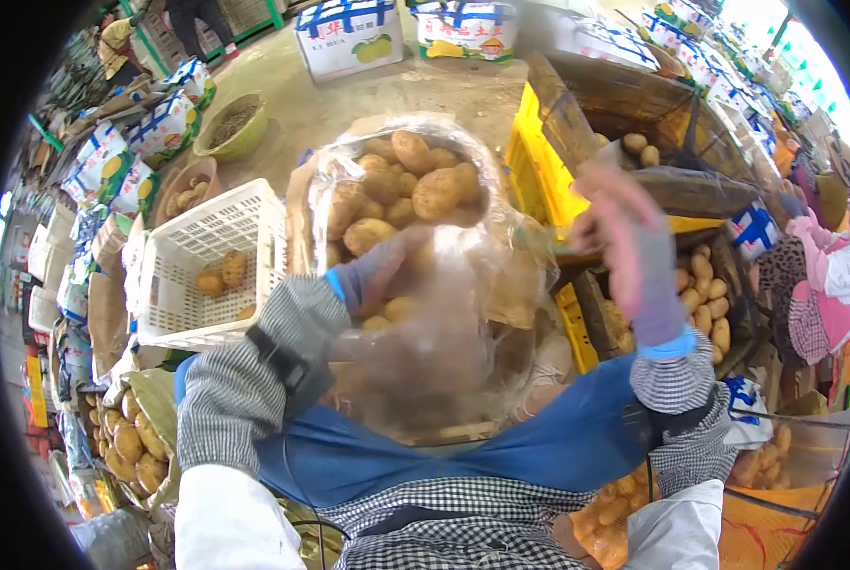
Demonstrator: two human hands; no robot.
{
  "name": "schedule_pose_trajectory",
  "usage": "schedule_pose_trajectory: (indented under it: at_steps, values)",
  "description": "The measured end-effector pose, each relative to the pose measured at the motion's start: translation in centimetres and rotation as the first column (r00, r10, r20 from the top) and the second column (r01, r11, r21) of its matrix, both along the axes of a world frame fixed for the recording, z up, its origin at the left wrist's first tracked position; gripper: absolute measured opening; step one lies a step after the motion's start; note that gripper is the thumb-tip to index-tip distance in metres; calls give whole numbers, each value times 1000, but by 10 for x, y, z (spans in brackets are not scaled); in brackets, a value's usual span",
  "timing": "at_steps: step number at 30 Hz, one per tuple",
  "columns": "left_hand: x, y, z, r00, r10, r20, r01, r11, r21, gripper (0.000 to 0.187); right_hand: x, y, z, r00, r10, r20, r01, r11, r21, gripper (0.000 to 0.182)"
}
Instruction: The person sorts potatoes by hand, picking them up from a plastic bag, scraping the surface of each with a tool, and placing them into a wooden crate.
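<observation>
A box lined with clear plastic film stands between my knees, heaped with large potatoes. My left hand, in a grey-purple glove with bare fingertips, reaches over the near part of the heap, beside the film; its fingers are smeared by motion. My right hand, gloved the same way, is raised to the right of the box, in front of the yellow crate. Its fingers are blurred but spread apart, and no object shows in them. Crumpled film blurs the near end of the box.
On the left, a white plastic basket holds a few potatoes. A dark-lined crate of potatoes sits at right, below the yellow one. A green basin and printed cartons stand farther back. An open sack of potatoes is at lower left.
</observation>
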State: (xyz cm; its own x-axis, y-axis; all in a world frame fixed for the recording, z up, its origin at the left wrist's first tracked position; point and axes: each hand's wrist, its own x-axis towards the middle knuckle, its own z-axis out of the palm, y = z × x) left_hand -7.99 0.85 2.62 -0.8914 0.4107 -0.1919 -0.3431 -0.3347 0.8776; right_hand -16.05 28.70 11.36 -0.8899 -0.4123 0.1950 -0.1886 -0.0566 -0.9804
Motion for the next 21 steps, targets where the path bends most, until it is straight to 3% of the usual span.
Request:
schedule_pose_trajectory:
  at_steps: [1, 2, 4, 5, 7, 8, 9, 11, 12, 13, 14, 16, 18, 20, 21]
  values:
    - [14, 4, 19, 1000, 7, -15, -7, 1000, -12, 80, 3, -18, -15, 986, 48, 162, -61, 995, 77, 38]
    - [26, 9, 32, 999, 15, -29, -15, 1000, -21, 83, 3, -26, -43, 939, 194, 283, -203, 979, 3, 49]
    - [45, 9, 42, 997, 47, -68, -52, 996, -70, 83, 14, -45, -80, 910, 362, -202, -325, 925, 196, 67]
    - [51, 11, 42, 992, 70, -103, -81, 991, -105, 80, 23, -50, -85, 869, 401, -290, -308, 897, 318, 71]
    - [52, 7, 27, 964, 207, -165, -234, 957, -171, 74, 40, -61, -63, 867, 393, -305, -262, 882, 392, 65]
    - [53, 5, 20, 942, 271, -197, -310, 928, -206, 71, 36, -57, -66, 872, 437, -221, -273, 808, 522, 59]
    - [54, 5, 28, 923, 351, -157, -371, 920, -125, 71, 28, -49, -68, 874, 466, -137, -284, 719, 635, 53]
    - [54, -16, 26, 918, 383, -98, -383, 924, 20, 70, 7, -31, -69, 855, 471, -217, -47, 486, 873, 40]
    - [54, -27, 25, 916, 395, -67, -389, 917, 92, 69, -7, -21, -69, 791, 488, -368, 222, 332, 917, 34]
    - [58, -28, 44, 919, 386, -84, -374, 918, 130, 65, -31, -13, -58, 837, 414, -357, 308, 182, 934, 32]
    - [61, -28, 50, 911, 402, -91, -386, 910, 152, 63, -56, 12, -58, 721, 393, -571, 509, 258, 821, 31]
    - [64, -28, 54, 881, 453, -134, -441, 891, 111, 61, -84, 40, -24, 882, 109, -458, 373, 433, 821, 30]
    - [67, -22, 52, 835, 507, -215, -519, 855, 1, 62, -62, 36, 20, 903, -332, -273, 428, 639, 639, 35]
    - [67, -15, 57, 803, 537, -259, -571, 817, -76, 66, -68, 56, 17, 885, -257, -389, 381, 879, 286, 39]
    - [66, -13, 53, 786, 536, -309, -595, 792, -138, 66, -66, 54, 16, 891, -247, -381, 332, 927, 175, 41]
